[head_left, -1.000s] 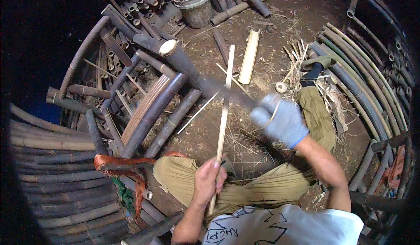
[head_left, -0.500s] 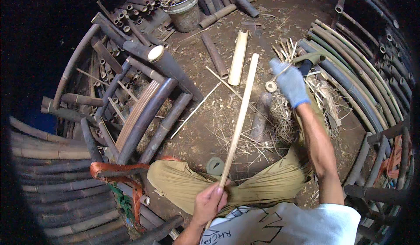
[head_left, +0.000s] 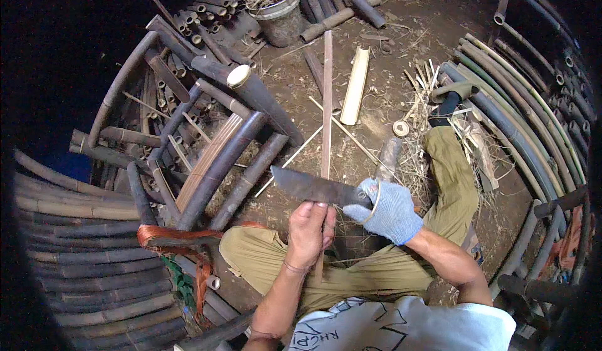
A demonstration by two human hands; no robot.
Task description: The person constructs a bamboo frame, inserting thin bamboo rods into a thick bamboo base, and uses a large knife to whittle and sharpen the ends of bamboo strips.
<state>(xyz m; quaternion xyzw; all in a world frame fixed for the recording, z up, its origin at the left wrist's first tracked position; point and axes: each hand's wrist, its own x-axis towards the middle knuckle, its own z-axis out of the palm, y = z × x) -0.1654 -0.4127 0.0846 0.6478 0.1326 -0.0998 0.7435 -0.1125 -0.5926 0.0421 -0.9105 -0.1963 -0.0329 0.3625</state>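
A long bamboo strip (head_left: 327, 100) stands away from my lap, brown side showing, with its lower end over the trousers. My bare left hand (head_left: 307, 230) grips it near that end. A broad-bladed knife (head_left: 310, 187) lies across the strip just beyond my left fingers, its tip pointing left. My right hand (head_left: 390, 212), in a light blue-grey glove, is closed round the knife's handle. Whether the edge bites into the strip cannot be made out. Beyond the right hand stands a short bamboo post (head_left: 389, 157).
A split bamboo half (head_left: 355, 88) lies ahead on the dirt floor, near thin sticks. A dark bamboo frame (head_left: 219, 163) stands at left, a bamboo-slat surface (head_left: 100, 257) below it. Long poles (head_left: 501, 113) lie at right. A bucket of scraps (head_left: 279, 19) stands at the back.
My right hand has come back from the far right to the strip, and the knife now shows clearly. The strip's pale face has given way to its brown one, and it stands straighter.
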